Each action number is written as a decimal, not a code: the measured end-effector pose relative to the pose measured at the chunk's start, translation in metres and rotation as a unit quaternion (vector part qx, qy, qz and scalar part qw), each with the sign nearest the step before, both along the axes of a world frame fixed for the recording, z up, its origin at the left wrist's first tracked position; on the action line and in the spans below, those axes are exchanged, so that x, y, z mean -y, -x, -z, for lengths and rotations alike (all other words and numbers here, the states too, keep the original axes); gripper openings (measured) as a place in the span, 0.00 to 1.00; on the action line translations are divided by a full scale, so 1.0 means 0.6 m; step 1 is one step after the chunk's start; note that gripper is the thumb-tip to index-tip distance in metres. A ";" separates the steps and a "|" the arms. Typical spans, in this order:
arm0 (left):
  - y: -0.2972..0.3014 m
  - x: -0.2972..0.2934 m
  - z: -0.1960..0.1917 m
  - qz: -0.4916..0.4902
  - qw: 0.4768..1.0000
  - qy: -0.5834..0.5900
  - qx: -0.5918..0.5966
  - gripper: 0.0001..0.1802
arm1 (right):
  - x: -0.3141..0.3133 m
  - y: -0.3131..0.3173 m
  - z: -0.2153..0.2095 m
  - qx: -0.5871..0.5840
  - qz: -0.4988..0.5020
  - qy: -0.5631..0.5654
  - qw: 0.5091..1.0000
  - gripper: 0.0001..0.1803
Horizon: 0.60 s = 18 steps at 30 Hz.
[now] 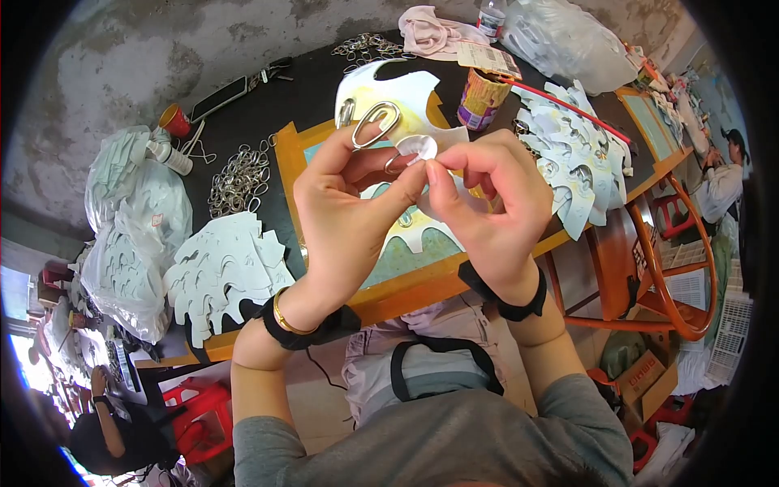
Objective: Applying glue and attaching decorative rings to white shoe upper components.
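While the left hand [345,211] curls, the right hand [495,195] pinches white material [417,146]

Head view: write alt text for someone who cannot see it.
A person's left hand and right hand pinch a small white piece over a dark table, the left also holding a silver oval ring. Nearby lie metal rings and white cut-outs.

One wide fisheye view from head height, downward and forward over the table [304,101], close above it
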<state>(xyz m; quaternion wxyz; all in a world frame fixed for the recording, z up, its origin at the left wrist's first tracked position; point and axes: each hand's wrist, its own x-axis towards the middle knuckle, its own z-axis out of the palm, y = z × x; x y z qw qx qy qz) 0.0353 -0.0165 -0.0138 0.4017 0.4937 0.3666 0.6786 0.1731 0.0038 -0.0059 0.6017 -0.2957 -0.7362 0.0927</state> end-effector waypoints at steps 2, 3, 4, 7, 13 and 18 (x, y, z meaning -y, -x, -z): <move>0.000 0.001 -0.005 0.024 0.999 0.030 0.012 0.23 | -0.005 -0.003 0.004 0.000 0.011 -0.021 1.000 0.07; -0.001 0.001 -0.007 0.033 0.999 0.033 0.009 0.23 | -0.007 -0.004 0.006 -0.001 0.021 -0.042 0.999 0.07; -0.002 0.001 -0.008 0.042 0.998 0.036 0.005 0.23 | -0.006 -0.004 0.004 0.000 0.021 -0.042 0.999 0.07; -0.004 0.001 -0.009 0.048 0.997 0.033 0.041 0.23 | -0.001 -0.002 -0.003 -0.052 -0.010 0.073 0.996 0.07; 0.009 -0.006 -0.016 0.049 0.996 0.031 -0.067 0.21 | 0.012 -0.042 -0.036 -0.082 0.014 0.111 0.990 0.04; 0.015 -0.002 -0.016 0.032 0.968 -0.053 -0.242 0.22 | -0.035 -0.052 -0.026 -0.080 -0.178 0.281 0.940 0.13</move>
